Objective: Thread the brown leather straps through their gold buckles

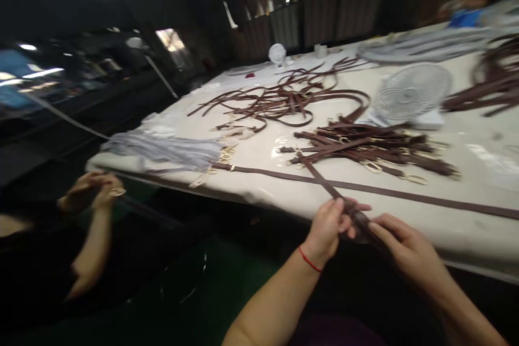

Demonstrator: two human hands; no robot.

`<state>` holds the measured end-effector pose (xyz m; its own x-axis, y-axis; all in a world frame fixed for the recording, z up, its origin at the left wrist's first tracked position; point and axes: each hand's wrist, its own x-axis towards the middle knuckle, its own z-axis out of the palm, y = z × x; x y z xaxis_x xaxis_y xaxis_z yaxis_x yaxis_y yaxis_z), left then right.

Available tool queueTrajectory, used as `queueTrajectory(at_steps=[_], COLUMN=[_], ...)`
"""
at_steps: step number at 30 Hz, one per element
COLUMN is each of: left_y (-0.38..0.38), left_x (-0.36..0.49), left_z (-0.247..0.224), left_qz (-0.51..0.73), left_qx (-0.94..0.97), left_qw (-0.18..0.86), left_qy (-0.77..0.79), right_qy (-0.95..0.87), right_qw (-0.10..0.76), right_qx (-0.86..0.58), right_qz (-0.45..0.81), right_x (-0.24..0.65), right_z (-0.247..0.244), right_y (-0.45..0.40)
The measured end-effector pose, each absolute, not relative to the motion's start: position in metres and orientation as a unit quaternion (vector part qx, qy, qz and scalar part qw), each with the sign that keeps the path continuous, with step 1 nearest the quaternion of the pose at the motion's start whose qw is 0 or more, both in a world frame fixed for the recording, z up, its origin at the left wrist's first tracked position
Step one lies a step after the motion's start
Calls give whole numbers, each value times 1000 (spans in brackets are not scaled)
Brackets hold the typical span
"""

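Observation:
My left hand (328,230), with a red string (309,259) around the wrist, grips a brown leather strap (359,221) at the table's front edge. My right hand (405,246) pinches the same strap from the other side, and the fingers partly hide the strap's end. This strap runs up and to the left over the white-covered table (458,232). A second long brown strap (365,188) lies across it, stretching from the left table edge to the right side of the view. Both straps appear to touch where they cross.
A pile of strap pieces with gold buckles (365,148) and a tangle of long straps (284,100) lie ahead. A white fan (411,92) stands on the table, with grey bundles (162,150) at its left end. A co-worker's hands (91,192) are at the left.

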<state>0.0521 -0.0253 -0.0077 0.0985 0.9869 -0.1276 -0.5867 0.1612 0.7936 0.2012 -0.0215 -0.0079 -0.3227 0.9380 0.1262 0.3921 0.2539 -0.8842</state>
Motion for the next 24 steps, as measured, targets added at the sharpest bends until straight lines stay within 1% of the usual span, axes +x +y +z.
queueTrajectory(at_steps=[4,8,11,15,20,22,24], left_y=[-19,-23,-23,-21,-22,-24,-25], left_x=[49,50,49,46,46,48,50], left_z=[-9,-11,-12,-12,-11,-10,-10], left_qz=[570,549,553,563,560,550,529], left_qx=[320,330,301,282,303,331,374], left_qw=[673,678,695,704,691,681,665], left_qy=[346,360,346,329,344,353,372], right_qy=[-671,-646,-661,-675,-687,-694,-702], right_qw=[339,359,353,344,316,329,353], right_qx=[-485,-447,-421,-426,-458,-470,-493], right_qz=[448,505,511,494,467,435,373], right_x=[214,204,202,204,202,198,192], right_z=[-4,5,17,25,16,11,7], right_y=[-22,-16,-18,-21,-15,-13,-11])
